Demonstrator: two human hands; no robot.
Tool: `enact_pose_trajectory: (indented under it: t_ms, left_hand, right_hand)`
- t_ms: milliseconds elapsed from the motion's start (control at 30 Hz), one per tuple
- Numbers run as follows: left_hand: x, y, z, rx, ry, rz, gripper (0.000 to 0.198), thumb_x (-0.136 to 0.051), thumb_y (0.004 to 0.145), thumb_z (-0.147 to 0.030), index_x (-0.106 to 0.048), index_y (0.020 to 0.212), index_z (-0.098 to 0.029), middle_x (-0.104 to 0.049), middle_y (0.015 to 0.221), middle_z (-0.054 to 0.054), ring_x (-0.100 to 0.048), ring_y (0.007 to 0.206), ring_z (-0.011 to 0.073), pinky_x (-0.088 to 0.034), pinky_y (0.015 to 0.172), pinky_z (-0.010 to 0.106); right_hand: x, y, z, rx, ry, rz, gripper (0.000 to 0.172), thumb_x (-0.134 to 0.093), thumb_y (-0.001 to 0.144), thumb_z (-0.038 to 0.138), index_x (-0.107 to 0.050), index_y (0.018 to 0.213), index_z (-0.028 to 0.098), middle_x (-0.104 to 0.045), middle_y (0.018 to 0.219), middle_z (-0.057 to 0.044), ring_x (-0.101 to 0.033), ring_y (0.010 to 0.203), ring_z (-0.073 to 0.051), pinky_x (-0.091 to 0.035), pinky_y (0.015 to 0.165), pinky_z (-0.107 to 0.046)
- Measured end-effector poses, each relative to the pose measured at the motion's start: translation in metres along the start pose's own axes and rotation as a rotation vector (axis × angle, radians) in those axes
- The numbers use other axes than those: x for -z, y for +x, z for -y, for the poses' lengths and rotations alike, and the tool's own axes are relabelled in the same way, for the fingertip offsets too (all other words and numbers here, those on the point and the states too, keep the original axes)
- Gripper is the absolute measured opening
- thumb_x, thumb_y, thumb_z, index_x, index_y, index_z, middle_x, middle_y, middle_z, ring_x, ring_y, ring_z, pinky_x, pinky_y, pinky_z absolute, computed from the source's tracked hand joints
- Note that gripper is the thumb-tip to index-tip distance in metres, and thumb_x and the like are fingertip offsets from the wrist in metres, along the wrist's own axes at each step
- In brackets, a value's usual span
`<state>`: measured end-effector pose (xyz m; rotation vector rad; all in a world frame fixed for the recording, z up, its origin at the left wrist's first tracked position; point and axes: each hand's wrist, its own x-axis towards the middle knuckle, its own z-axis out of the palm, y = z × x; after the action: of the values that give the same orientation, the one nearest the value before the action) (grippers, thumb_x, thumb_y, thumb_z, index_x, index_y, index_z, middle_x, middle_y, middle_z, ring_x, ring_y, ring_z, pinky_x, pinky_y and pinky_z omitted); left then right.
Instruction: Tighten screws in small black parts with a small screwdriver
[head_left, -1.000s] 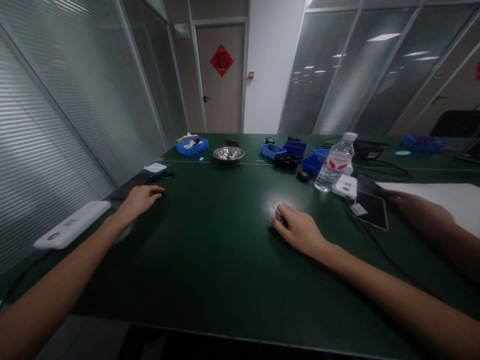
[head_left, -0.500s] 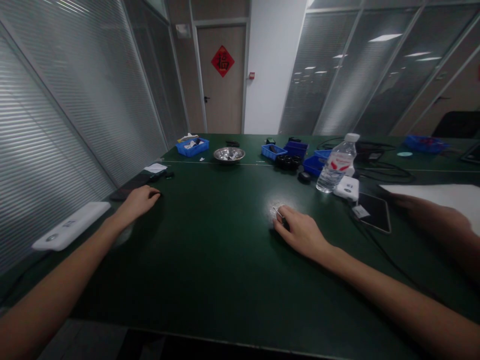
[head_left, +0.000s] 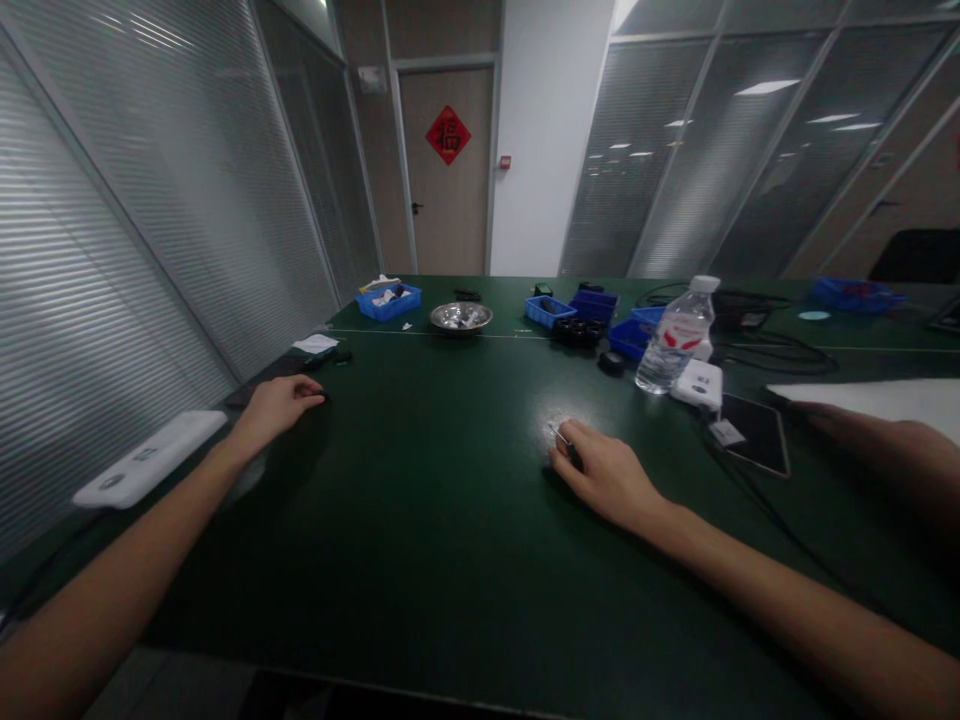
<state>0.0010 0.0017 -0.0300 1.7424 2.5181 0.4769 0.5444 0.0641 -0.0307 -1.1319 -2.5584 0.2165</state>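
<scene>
My left hand [head_left: 279,408] rests low over the green table [head_left: 420,520] on the left, fingers pressed together around a small dark item at the fingertips, too small to name. To the right, my right hand [head_left: 604,468] is closed around a thin metal-tipped tool [head_left: 556,434] with a dark handle. The tip points up and left, over a bright reflection on the tabletop. Beyond both hands stands a round metal bowl [head_left: 460,318] holding small pieces.
A clear bottle [head_left: 679,338], white device [head_left: 697,384] and black tablet [head_left: 754,434] lie right of centre. Blue trays [head_left: 388,302] stand at the back. A white power bank-like box [head_left: 150,458] is at far left. Another person's hand [head_left: 877,440] is at right, beside white paper [head_left: 885,400].
The whole view has shifted slightly, so things sit a little lower. The fingers of my left hand look closer together. My right hand keeps its hold on the tool.
</scene>
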Motion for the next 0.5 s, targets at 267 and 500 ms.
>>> enact_pose_trajectory:
  t_ms: [267,500]
  left_hand:
    - [0.003,-0.0105,-0.0046,-0.098,0.021,-0.087,0.032,-0.061,0.088,-0.045,-0.079,0.103,-0.023,-0.077,0.113,0.006,-0.07,0.103,0.0291,-0.051,0.093,0.038]
    - [-0.0011,-0.01,-0.0051,-0.11,-0.026,-0.085,0.036,-0.061,0.089,-0.045,-0.078,0.106,-0.018,-0.077,0.11,0.01,-0.07,0.1,0.0289,-0.052,0.094,0.038]
  right_hand:
    - [0.0009,0.0007,0.0021,-0.001,0.0,0.005,0.018,-0.044,0.099,0.034,-0.051,0.091,0.021,-0.06,0.089,-0.004,-0.056,0.068,-0.016,-0.037,0.062,-0.029]
    - [0.0034,0.0005,0.0036,-0.019,0.003,0.016,0.018,-0.045,0.098,0.035,-0.051,0.09,0.021,-0.061,0.088,-0.004,-0.056,0.068,-0.016,-0.036,0.06,-0.028]
